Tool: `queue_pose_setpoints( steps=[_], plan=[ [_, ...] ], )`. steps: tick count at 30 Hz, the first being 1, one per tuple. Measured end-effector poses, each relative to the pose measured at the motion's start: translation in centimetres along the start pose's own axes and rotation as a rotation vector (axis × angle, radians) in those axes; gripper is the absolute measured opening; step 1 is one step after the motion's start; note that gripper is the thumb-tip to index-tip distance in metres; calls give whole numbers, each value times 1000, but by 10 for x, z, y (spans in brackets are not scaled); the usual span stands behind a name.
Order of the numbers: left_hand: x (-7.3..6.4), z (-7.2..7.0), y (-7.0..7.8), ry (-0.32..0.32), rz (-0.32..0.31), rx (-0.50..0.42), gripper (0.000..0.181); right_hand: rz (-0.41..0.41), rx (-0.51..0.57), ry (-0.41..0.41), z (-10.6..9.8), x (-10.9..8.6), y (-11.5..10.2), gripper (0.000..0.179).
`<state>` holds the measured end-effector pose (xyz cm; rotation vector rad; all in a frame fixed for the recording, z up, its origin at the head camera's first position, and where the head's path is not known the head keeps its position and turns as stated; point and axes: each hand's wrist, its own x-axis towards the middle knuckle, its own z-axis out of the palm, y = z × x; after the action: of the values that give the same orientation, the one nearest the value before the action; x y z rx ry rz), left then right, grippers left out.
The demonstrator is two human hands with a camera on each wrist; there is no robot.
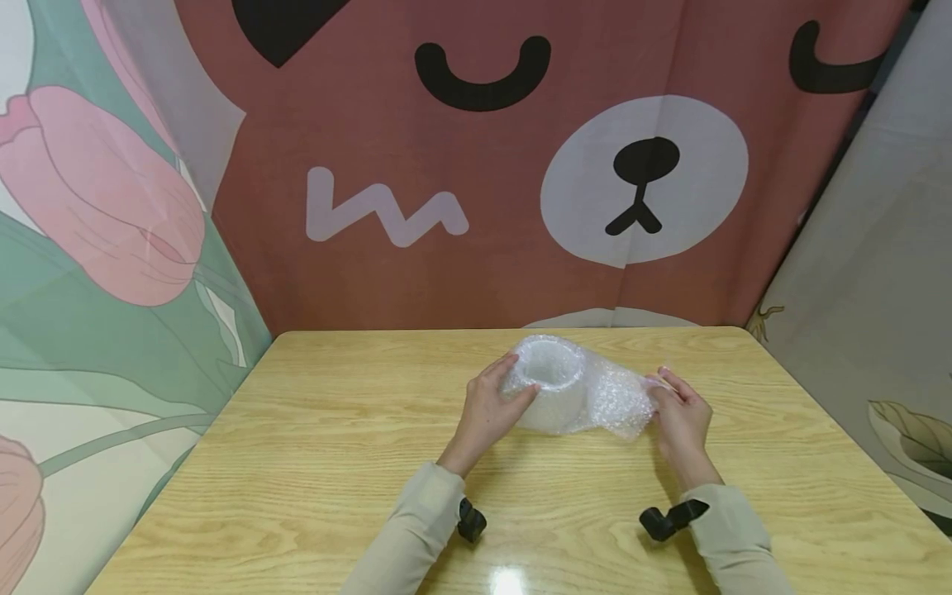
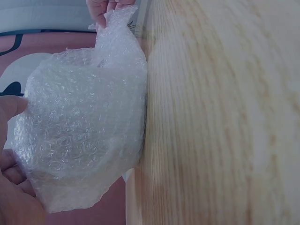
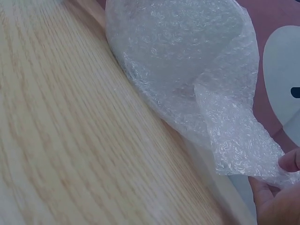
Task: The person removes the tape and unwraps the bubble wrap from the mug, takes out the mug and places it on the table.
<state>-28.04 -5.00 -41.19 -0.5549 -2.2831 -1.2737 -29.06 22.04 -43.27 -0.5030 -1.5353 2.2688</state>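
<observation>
A clear roll of bubble wrap stands upright on the table, its hollow core facing up. My left hand holds the roll's left side, fingers at the upper rim and thumb toward the front. From the roll's right side a short loose end stretches out, and my right hand pinches its tip between thumb and fingers. In the left wrist view the left hand is spread around the bulging roll. The right wrist view shows the thumb of the right hand pressing on the crinkled strip.
A light wood-grain table lies under both hands, its far edge just behind the roll. Behind it hangs a reddish-brown cloth with a cartoon bear face. Patterned curtains flank the table. Black cameras are strapped to both wrists.
</observation>
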Motion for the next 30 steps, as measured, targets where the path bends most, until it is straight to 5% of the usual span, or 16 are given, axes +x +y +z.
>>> queue_pose_setpoints(
  steps=[22,30],
  plan=[
    [0,-1,0,-3,-1,-13,55,87,-8,3,-5,4,0,38],
    [0,0,-1,0,2,-15,55,106,18,27,-7,5,2,28]
  ],
)
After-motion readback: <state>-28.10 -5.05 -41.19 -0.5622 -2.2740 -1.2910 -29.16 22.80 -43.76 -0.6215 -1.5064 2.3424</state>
